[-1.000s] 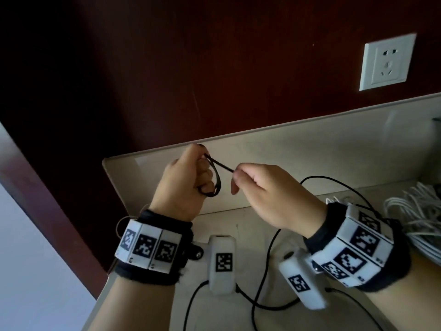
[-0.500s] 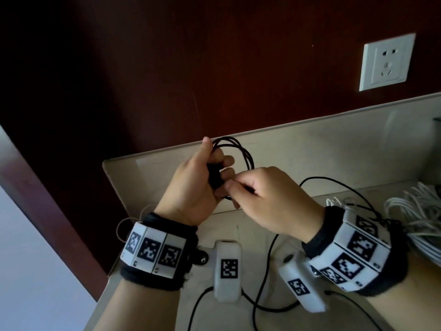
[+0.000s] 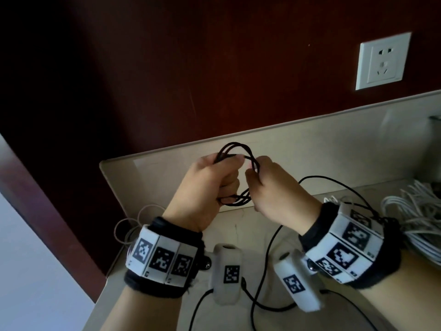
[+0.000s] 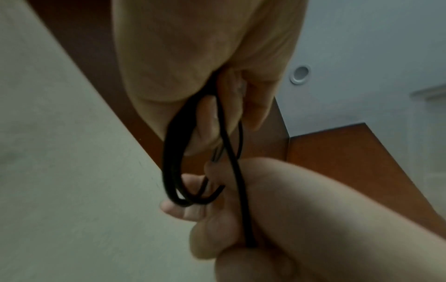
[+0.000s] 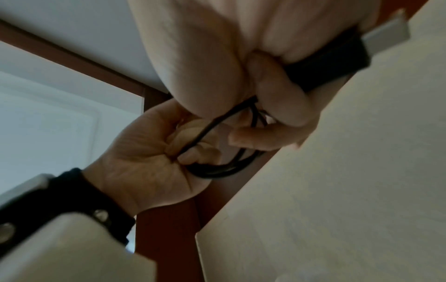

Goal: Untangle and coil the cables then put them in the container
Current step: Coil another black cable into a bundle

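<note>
A thin black cable [image 3: 235,149] is wound into a small coil held in the air above the counter. My left hand [image 3: 210,185] grips the coil's left side, with loops showing above and below the fist. My right hand [image 3: 269,185] pinches the coil's right side, and the cable's free length [image 3: 334,181] arcs off to the right and down past my wrist. In the left wrist view the black loops [image 4: 173,171] hang from my left hand [image 4: 205,66], with a strand running into my right hand [image 4: 253,219]. The right wrist view shows both fists closed round the coil [image 5: 217,169].
A bundle of white cables [image 3: 420,211] lies at the right on the beige counter [image 3: 238,230]. Thin pale loops [image 3: 133,225] lie at the counter's left edge. A wall socket [image 3: 381,60] sits on the dark red wall. Black leads [image 3: 260,278] run from the wrist cameras.
The coil has grown from one small loop at my left hand to several loops. My right hand has come in from drawing the strand and now holds the coil's right side.
</note>
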### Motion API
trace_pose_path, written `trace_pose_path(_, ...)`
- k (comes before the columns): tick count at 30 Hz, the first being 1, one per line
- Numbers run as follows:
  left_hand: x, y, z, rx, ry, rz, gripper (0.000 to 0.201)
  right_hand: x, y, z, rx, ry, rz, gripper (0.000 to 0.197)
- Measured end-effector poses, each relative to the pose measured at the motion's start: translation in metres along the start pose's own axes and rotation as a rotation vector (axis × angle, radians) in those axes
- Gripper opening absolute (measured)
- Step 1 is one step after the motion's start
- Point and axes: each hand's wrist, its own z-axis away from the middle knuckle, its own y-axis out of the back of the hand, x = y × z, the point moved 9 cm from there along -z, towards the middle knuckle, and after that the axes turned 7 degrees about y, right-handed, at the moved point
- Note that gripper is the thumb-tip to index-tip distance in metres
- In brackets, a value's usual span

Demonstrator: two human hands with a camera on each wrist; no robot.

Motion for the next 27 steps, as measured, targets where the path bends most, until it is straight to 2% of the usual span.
trace_pose_path(1, 0.003, 0.005, 0.001, 0.067, -0.022, -0.036, 0.042, 0.000, -0.003, 0.000, -0.049, -0.019, -0.020, 0.020)
trace_pose_path(3, 0.008, 0.017, 0.003, 0.181, -0.062, -0.064, 0.035, -0.002, -0.009, 0.000, -0.125, -0.014, -0.079, 0.023)
trace_pose_path(6, 0.009, 0.022, 0.002, 0.238, -0.068, -0.027, 0.015, -0.017, -0.006, 0.005, -0.146, 0.080, -0.001, 0.019)
trace_pose_path(9, 0.004, 0.024, -0.002, 0.244, -0.061, 0.088, 0.032, -0.026, -0.009, 0.009, -0.152, 0.148, 0.054, 0.017)
trace_pose_path(12, -0.001, 0.016, -0.005, 0.163, -0.017, 0.236, 0.046, -0.033, -0.018, 0.014, -0.189, 0.159, 0.035, 0.015)
trace_pose_path(15, -0.002, 0.006, -0.006, 0.080, 0.008, 0.357, 0.030, -0.031, -0.018, 0.011, -0.163, 0.153, 0.022, 0.014)
trace_pose_path(19, 0.007, 0.008, -0.003, 0.090, -0.057, 0.504, 0.020, -0.040, -0.011, 0.012, -0.125, 0.161, -0.102, 0.013)
trace_pose_path(21, 0.010, 0.016, -0.003, 0.129, -0.116, 0.512, 0.015, -0.047, -0.014, 0.017, -0.169, 0.149, -0.225, 0.023)
trace_pose_path(24, 0.014, 0.023, -0.003, 0.170, -0.193, 0.505, 0.014, -0.053, -0.019, 0.022, -0.232, 0.174, -0.061, 0.062)
trace_pose_path(25, 0.017, 0.024, -0.002, 0.168, -0.224, 0.519, 0.013, -0.052, -0.017, 0.021, -0.206, 0.180, -0.001, 0.070)
trace_pose_path(27, 0.022, 0.024, 0.000, 0.149, -0.284, 0.547, 0.015, -0.051, -0.011, 0.020, -0.125, 0.186, 0.023, 0.075)
